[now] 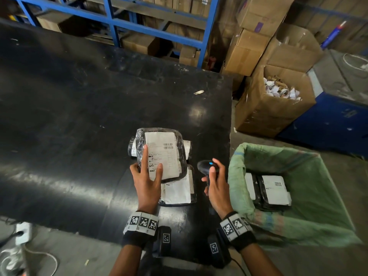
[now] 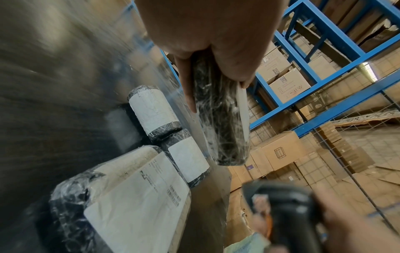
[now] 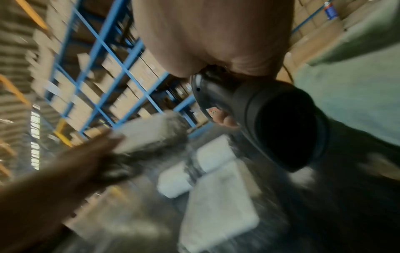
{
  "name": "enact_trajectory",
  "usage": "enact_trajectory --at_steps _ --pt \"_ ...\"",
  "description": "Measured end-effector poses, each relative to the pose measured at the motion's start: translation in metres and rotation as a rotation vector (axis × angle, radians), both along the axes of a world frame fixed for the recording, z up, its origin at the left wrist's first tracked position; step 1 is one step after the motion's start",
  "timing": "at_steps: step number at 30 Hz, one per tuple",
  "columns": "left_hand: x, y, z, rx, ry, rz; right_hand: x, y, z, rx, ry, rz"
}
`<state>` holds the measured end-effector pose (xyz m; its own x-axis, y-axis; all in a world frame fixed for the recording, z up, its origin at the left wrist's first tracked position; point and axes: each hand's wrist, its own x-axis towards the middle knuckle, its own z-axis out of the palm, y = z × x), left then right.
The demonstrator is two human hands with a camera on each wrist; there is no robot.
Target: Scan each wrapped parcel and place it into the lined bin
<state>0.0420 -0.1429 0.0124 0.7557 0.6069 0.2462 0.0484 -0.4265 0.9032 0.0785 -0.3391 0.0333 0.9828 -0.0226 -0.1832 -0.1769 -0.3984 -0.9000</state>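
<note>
My left hand [image 1: 148,172] grips a black wrapped parcel [image 1: 162,154] with a white label, lifted above the black table [image 1: 79,116]; in the left wrist view that parcel [image 2: 218,119] is pinched edge-on between thumb and fingers. Below it more wrapped parcels [image 1: 179,190] lie on the table, with others [image 2: 155,111] visible in the left wrist view. My right hand [image 1: 215,176] holds a black barcode scanner [image 1: 206,166], its window [image 3: 285,130] facing down toward the parcels. The green-lined bin [image 1: 310,212] stands at the right and holds parcels [image 1: 272,190].
Open cardboard boxes [image 1: 278,100] stand beyond the bin, one filled with paper scraps. Blue shelving [image 1: 159,22] with cartons runs behind the table. A blue cabinet [image 1: 334,120] is at the far right. Cables lie on the floor at the lower left [image 1: 23,248].
</note>
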Motion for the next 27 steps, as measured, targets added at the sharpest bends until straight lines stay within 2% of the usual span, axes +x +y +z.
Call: enact_trajectory --at_steps 4,8,12,15,18,20,24,27 --pt "-0.016 -0.001 0.001 0.008 0.061 -0.01 -0.008 -0.021 -0.059 -0.086 0.083 -0.058" --pt "-0.027 -0.005 0.003 0.018 0.098 -0.023 -0.023 -0.033 -0.106 -0.062 0.155 -0.16" --pt "-0.033 -0.015 0.007 0.019 0.113 -0.041 -0.035 -0.039 -0.134 -0.008 0.224 -0.169" --pt "-0.033 -0.022 0.01 0.042 0.124 -0.06 -0.034 -0.039 -0.125 -0.029 0.238 -0.126" --pt "-0.03 -0.032 0.012 0.023 0.128 -0.09 -0.032 -0.047 -0.11 -0.211 0.215 -0.06" --pt "-0.028 -0.04 0.014 0.009 0.118 -0.119 -0.03 -0.051 -0.087 -0.246 0.151 -0.024" --pt "-0.019 -0.06 0.016 0.01 0.069 -0.187 -0.022 -0.053 -0.025 -0.09 -0.08 0.073" --pt "-0.011 -0.077 0.019 -0.001 0.056 -0.231 -0.011 -0.053 0.005 0.014 -0.137 0.163"
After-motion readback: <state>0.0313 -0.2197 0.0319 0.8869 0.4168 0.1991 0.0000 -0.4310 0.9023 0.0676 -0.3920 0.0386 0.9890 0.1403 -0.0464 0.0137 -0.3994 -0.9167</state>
